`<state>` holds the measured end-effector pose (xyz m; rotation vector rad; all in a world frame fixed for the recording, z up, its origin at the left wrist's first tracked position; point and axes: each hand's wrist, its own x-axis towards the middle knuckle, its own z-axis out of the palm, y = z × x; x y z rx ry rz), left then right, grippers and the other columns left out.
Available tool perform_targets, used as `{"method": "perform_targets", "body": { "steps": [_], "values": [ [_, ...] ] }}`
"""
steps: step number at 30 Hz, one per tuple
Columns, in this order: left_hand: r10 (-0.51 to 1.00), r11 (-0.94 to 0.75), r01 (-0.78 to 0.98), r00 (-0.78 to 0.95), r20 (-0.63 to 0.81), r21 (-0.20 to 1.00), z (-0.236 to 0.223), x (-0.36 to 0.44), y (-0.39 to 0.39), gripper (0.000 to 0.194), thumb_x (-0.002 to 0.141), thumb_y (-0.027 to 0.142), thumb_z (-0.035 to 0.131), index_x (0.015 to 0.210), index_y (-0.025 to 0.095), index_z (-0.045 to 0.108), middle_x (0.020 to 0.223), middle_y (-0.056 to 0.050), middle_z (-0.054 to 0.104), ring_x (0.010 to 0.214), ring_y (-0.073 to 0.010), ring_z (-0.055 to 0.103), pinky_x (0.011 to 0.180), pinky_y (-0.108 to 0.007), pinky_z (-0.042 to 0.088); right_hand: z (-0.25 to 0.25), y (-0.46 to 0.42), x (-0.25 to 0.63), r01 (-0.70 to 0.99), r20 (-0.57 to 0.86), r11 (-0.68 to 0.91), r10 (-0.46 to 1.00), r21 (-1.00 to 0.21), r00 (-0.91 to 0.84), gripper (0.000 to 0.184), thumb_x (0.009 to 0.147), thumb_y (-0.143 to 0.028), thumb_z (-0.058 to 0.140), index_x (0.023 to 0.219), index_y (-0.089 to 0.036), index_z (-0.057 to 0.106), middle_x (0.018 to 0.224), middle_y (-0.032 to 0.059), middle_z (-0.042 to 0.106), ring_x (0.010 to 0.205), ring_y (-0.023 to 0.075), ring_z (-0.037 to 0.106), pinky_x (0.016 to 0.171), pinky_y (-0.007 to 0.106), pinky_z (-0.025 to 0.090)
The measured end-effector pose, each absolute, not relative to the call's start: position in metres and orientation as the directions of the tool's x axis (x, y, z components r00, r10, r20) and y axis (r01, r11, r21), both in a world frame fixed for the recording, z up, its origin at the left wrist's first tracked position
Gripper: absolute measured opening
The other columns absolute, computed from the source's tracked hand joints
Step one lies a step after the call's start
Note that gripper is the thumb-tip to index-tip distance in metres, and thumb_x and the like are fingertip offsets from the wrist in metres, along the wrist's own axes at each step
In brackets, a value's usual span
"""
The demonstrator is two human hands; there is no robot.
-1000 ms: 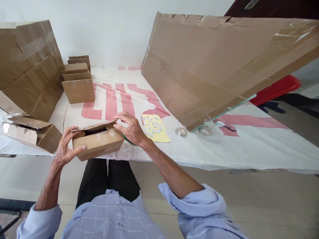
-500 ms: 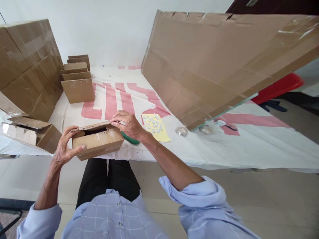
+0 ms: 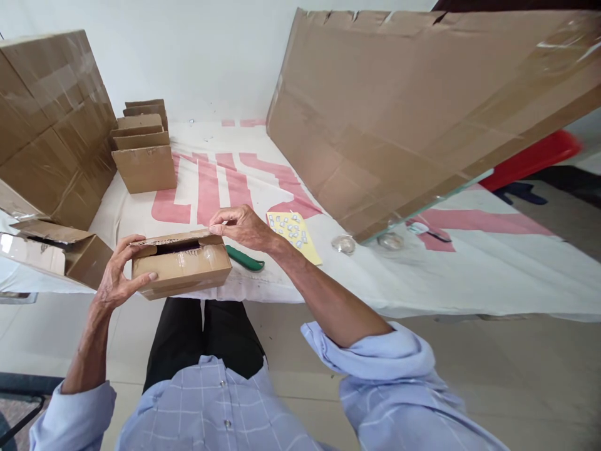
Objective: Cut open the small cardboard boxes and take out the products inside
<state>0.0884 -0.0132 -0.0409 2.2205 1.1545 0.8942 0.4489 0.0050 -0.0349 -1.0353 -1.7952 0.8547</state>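
A small cardboard box rests at the table's front edge, its top flap partly raised over a dark gap. My left hand grips the box's left end, thumb on the front face and fingers behind the top. With thumb and fingers pinched, my right hand holds the right corner of the raised flap. Just right of the box lies a green-handled tool, its other end hidden behind the box. A yellow sheet bearing small pale pieces lies beyond my right wrist.
Another cardboard box with its flap up stands at the left edge. Behind it rise large stacked cartons and several open small boxes. A big cardboard panel leans at the right. Tape rolls lie near its lower corner.
Both hands stay on the box and its flap, with only a slight shift. More of the green handle shows to the right of the box. The view has tilted a little.
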Motion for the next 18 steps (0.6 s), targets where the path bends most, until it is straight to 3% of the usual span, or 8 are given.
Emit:
{"method": "perform_targets", "body": {
  "steps": [4,11,15,18],
  "values": [
    [0.836,-0.539,0.54,0.44,0.329,0.646,-0.041,0.088,-0.013,0.056,0.09,0.065,0.082,0.125,0.021,0.076,0.156,-0.015,0.064,0.145,-0.0387,0.065,0.127,-0.052,0.053,-0.027,0.009,0.451,0.305,0.257,0.342,0.923,-0.889,-0.286,0.023,0.084,-0.04,0.072,0.074,-0.019,0.077,0.079,0.0038,0.074,0.075,0.0168,0.062,0.068,0.031,0.047],
    [0.838,-0.534,0.543,0.439,0.323,0.648,-0.042,0.087,-0.013,0.057,0.09,0.065,0.082,0.127,0.022,0.076,0.157,-0.015,0.063,0.146,-0.0391,0.064,0.128,-0.054,0.052,-0.035,0.01,0.452,0.259,0.239,0.303,0.938,-0.917,-0.251,0.024,0.085,-0.041,0.071,0.079,-0.018,0.076,0.08,0.0036,0.073,0.075,0.0161,0.06,0.068,0.03,0.048],
    [0.839,-0.533,0.54,0.434,0.327,0.652,-0.042,0.087,-0.013,0.058,0.09,0.064,0.083,0.13,0.022,0.075,0.157,-0.015,0.063,0.148,-0.0402,0.063,0.128,-0.056,0.052,-0.036,0.004,0.451,0.304,0.389,0.428,0.903,-0.851,-0.184,0.023,0.094,-0.038,0.068,0.08,-0.02,0.07,0.081,0.0026,0.07,0.077,0.0166,0.06,0.07,0.031,0.05],
    [0.852,-0.511,0.529,0.416,0.319,0.677,-0.043,0.089,-0.012,0.064,0.088,0.067,0.085,0.133,0.023,0.073,0.158,-0.016,0.061,0.149,-0.041,0.062,0.124,-0.056,0.056,-0.037,-0.011,0.447,0.432,0.56,0.574,0.81,-0.696,-0.176,0.023,0.101,-0.028,0.064,0.08,-0.021,0.067,0.085,0.0038,0.071,0.079,0.0175,0.062,0.073,0.033,0.053]
  ]
}}
